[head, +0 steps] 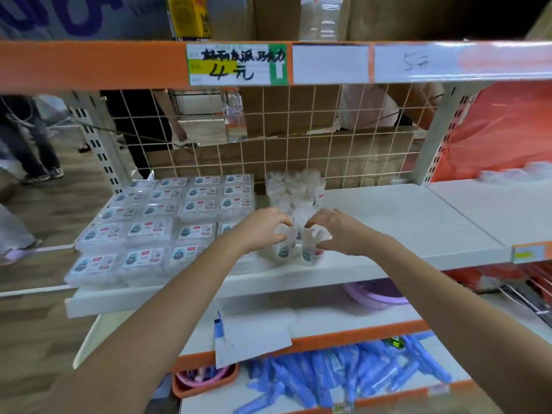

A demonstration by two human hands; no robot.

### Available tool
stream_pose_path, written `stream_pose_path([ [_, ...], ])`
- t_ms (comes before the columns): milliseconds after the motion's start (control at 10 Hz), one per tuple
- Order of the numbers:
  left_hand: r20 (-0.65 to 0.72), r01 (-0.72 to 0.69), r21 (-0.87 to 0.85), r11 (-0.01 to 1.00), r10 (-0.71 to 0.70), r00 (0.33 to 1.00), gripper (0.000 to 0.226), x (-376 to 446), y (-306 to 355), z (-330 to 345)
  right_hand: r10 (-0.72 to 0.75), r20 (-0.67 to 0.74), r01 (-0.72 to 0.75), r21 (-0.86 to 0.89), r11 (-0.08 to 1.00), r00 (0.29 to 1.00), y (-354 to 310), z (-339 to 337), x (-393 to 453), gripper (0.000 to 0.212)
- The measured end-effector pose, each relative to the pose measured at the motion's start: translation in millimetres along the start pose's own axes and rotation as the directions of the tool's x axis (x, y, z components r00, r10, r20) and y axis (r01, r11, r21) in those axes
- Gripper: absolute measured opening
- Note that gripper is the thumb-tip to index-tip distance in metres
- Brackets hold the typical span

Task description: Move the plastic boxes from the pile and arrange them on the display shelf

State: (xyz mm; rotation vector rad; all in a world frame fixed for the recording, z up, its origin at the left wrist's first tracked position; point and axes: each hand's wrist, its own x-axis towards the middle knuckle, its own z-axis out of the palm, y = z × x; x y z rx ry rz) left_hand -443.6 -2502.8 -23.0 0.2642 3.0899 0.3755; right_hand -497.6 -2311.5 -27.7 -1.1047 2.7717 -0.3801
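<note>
Setting boxes upright at the shelf front
Your left hand (263,227) and right hand (331,231) each grip one upright plastic box (312,249), side by side on the display shelf (403,234).

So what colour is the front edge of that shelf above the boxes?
Orange front edge of the upper shelf, seen clearly in the head view.

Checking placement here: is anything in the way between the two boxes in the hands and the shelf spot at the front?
Nothing visible. The left hand and right hand each grip a box already standing at the front edge of the shelf, in front of the row of boxes, right of the flat packs.
</note>
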Motion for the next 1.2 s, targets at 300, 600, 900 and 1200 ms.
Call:
stream_pose_path([
  [300,-0.013,0.07,-0.063,0.996,-0.071,0.997,0.042,0.6,-1.4,8.4,-0.051,-0.007,0.052,0.051,0.997,0.999,8.6,0.4,4.6,0.046],
  [600,-0.071,0.085,-0.095,0.992,-0.092,0.993,0.036,2.0,-0.3,11.2,0.002,-0.065,0.002,0.063,0.998,0.998,3.1,7.7,14.8,0.041],
  [900,-0.075,0.074,-0.125,0.989,-0.083,0.994,0.034,-2.5,0.1,14.2,0.066,-0.177,-0.049,0.096,0.994,0.982,1.0,18.3,14.4,0.044],
  [1200,-0.075,0.001,0.011,1.0,-0.001,0.997,0.036,13.8,-5.1,-9.8,0.086,-0.197,-0.077,0.052,0.996,0.977,3.8,1.9,9.8,0.039],
])
